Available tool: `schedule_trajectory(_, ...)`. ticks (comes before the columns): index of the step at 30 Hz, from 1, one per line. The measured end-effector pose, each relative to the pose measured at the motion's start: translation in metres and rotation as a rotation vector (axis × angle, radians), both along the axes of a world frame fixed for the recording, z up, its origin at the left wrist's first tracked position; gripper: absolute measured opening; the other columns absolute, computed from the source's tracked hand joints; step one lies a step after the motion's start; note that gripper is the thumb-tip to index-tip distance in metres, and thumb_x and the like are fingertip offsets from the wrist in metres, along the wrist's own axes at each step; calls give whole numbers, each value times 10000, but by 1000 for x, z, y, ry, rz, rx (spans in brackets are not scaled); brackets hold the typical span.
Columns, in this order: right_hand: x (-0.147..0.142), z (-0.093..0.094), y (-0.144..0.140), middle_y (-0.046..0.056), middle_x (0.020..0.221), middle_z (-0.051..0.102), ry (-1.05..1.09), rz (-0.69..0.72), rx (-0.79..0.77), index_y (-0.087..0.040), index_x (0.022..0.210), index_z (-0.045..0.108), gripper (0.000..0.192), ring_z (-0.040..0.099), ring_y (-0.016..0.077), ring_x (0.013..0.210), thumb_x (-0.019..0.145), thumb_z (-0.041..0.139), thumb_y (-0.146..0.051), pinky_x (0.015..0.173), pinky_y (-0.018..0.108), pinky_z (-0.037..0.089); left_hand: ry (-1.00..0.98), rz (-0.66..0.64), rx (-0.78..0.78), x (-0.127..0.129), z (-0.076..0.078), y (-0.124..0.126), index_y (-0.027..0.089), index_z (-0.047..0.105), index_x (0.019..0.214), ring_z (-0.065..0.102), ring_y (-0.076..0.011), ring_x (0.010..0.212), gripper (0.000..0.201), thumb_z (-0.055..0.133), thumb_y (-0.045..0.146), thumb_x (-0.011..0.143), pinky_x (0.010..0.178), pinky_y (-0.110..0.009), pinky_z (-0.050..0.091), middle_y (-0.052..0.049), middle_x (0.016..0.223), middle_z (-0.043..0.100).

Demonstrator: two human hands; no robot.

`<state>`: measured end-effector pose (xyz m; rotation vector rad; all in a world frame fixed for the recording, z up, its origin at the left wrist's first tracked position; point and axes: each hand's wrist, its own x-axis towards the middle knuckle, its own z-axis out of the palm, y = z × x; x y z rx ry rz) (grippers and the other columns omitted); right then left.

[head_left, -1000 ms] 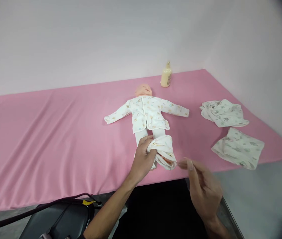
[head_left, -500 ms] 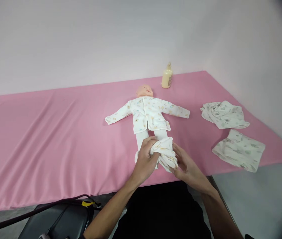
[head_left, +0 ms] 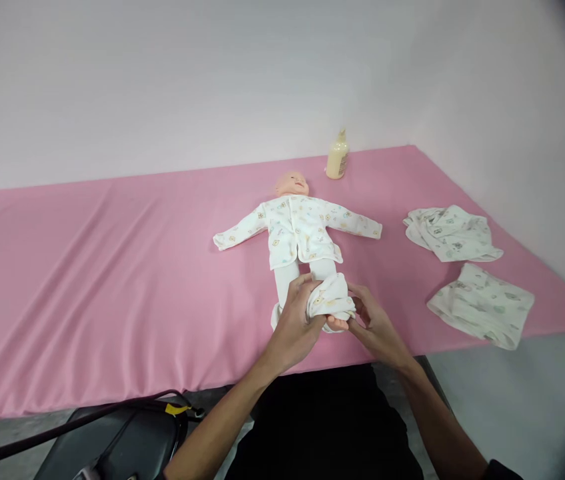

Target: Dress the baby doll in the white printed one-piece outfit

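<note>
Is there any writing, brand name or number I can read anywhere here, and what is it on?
No text can be read.
Bottle: its label is too small and blurred to read.
Doll's shirt: only small printed pictures, no legible words.
Two folded cloths: printed patterns, no legible words.
Bunched garment gripped by the left hand and right hand: no writing visible.
Yellow tag on the black object: blurred.

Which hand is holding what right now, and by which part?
Both hold the bunched baby trousers at the doll's foot: left hand on their left side, right hand at the lower right edge.
</note>
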<state>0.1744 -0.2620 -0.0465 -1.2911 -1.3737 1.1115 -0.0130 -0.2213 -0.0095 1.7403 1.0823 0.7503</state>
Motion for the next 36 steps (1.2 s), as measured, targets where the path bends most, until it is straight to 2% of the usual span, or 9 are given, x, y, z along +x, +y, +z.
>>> schedule_trajectory(4, 16, -6, 8, 89, 1323, 575, -30, 143, -76, -270, 1449, 397, 588, 593, 245, 1155, 905, 591, -380, 1018, 471, 475, 96, -138, -59, -10, 4, 7, 327, 440, 1414, 467, -240, 1294, 568, 506, 183, 869, 808, -296, 587, -41, 1522, 296)
schedule_trajectory(13, 30, -15, 34, 110, 1540, 386, 34, 291, -70, -269, 1527, 278, 880, 405, 289, 1392, 788, 746, -365, 1132, 481, 370, 304, -150, 120, -7, -8, 12, 315, 276, 1485, 590, -195, 1022, 707, 460, 119, 832, 652, -269, 552, -69, 1485, 336)
schedule_trajectory(18, 29, -22, 44, 89, 1547, 382, -9, 275, 7, -246, 1521, 307, 761, 386, 292, 1404, 864, 651, -420, 1138, 437, 354, 514, -145, 260, -1, -11, 17, 321, 202, 1509, 622, -195, 919, 744, 437, 102, 838, 727, -341, 544, -90, 1474, 338)
schedule_trajectory(22, 38, -17, 38, 67, 1549, 385, -102, 251, -27, -290, 1503, 354, 759, 382, 290, 1409, 837, 691, -426, 1156, 487, 340, 455, -210, 269, -14, -2, 15, 311, 326, 1470, 535, -251, 1202, 623, 497, 187, 885, 954, -402, 509, -75, 1468, 374)
schedule_trajectory(25, 56, -1, 35, 49, 1507, 444, -119, 329, -99, -315, 1435, 466, 690, 441, 301, 1360, 806, 725, -430, 1129, 512, 371, 288, -170, 156, -46, 6, 13, 299, 447, 1409, 450, -248, 1306, 515, 561, 375, 912, 1083, -407, 423, -66, 1432, 445)
schedule_trajectory(28, 70, 15, 44, 47, 1377, 568, -22, 313, -80, -299, 1291, 609, 447, 505, 279, 1288, 881, 617, -476, 1097, 466, 400, 238, -49, -32, -81, 9, 17, 269, 575, 1262, 518, -229, 1205, 369, 465, 443, 955, 1025, -387, 450, -66, 1313, 546)
schedule_trajectory(30, 71, 21, 57, 57, 1223, 647, -6, 242, -79, -274, 1182, 665, 370, 571, 255, 1173, 918, 544, -503, 1031, 427, 439, 237, -84, -152, -94, 8, 22, 241, 612, 1145, 558, -207, 1080, 331, 429, 447, 962, 960, -363, 465, -58, 1170, 606)
schedule_trajectory(32, 66, 22, 73, 62, 1080, 674, -51, 274, -127, -236, 1088, 681, 356, 610, 227, 1017, 907, 553, -515, 913, 390, 479, 225, -155, -248, -96, 5, 26, 215, 599, 1058, 560, -185, 974, 288, 477, 444, 934, 877, -324, 471, -44, 1064, 616)
schedule_trajectory(36, 56, 24, 96, 46, 942, 651, -128, 566, -261, -186, 980, 639, 299, 578, 164, 815, 851, 637, -456, 704, 299, 460, 229, -186, -293, -85, -1, 30, 192, 535, 947, 488, -143, 816, 284, 631, 428, 821, 709, -253, 414, -5, 930, 560)
